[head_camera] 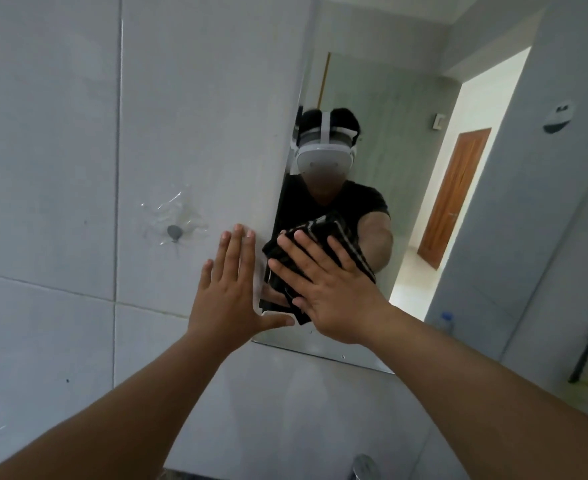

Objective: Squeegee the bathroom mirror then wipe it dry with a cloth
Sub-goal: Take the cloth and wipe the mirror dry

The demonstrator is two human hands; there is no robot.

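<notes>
The right hand (pixel 334 289) lies flat with fingers spread, pressing a folded dark cloth (pixel 323 237) against the lower left part of the mirror (pixel 382 140). The cloth looks woven, black with thin pale stripes, and bunches into soft creases around the fingertips. The mirror is a tall frameless pane with a smooth, glossy face, its bottom edge straight and thin. The left hand (pixel 228 289) is open and holds nothing; its palm rests flat on the wall tile (pixel 60 150) just beside the mirror's left edge, thumb reaching toward the lower corner of the glass. The tiles are large, pale grey and glazed, divided by narrow grout lines. A small grey round hook (pixel 174 232) sits on the tile under a wrinkled clear adhesive patch. At the far right, a dark slender handle (pixel 586 355) stands on a ledge, possibly the squeegee, though it is too blurred to tell.
</notes>
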